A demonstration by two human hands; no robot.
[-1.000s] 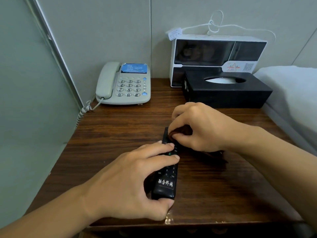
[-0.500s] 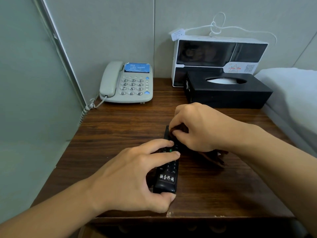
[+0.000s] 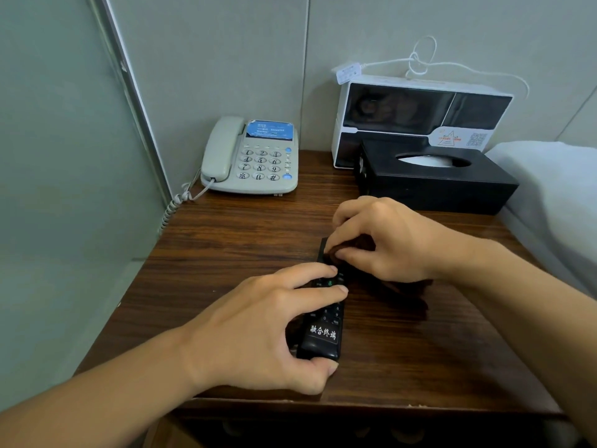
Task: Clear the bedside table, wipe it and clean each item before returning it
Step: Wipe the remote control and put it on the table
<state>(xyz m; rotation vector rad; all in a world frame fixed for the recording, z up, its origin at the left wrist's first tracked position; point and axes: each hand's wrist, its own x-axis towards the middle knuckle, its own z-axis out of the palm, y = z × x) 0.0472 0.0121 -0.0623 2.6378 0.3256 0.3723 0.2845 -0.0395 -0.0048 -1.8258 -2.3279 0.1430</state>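
Note:
A black remote control [image 3: 323, 331] with white characters on its near end lies lengthwise on the dark wooden bedside table [image 3: 232, 247]. My left hand [image 3: 258, 331] grips its near half, thumb at the bottom end and fingers across the buttons. My right hand [image 3: 381, 240] presses a dark brown cloth [image 3: 403, 289] onto the remote's far end; most of the cloth is hidden under that hand.
A beige corded telephone [image 3: 252, 156] stands at the back left, its coiled cord [image 3: 174, 205] hanging off the table edge. A black tissue box [image 3: 433, 182] sits at the back right before a white-and-black device [image 3: 416, 108] with a white cable. White bedding [image 3: 555, 202] borders the right side.
My right hand with the cloth has shifted slightly along the remote's far end. My left hand keeps its hold. The view has tilted down a little.

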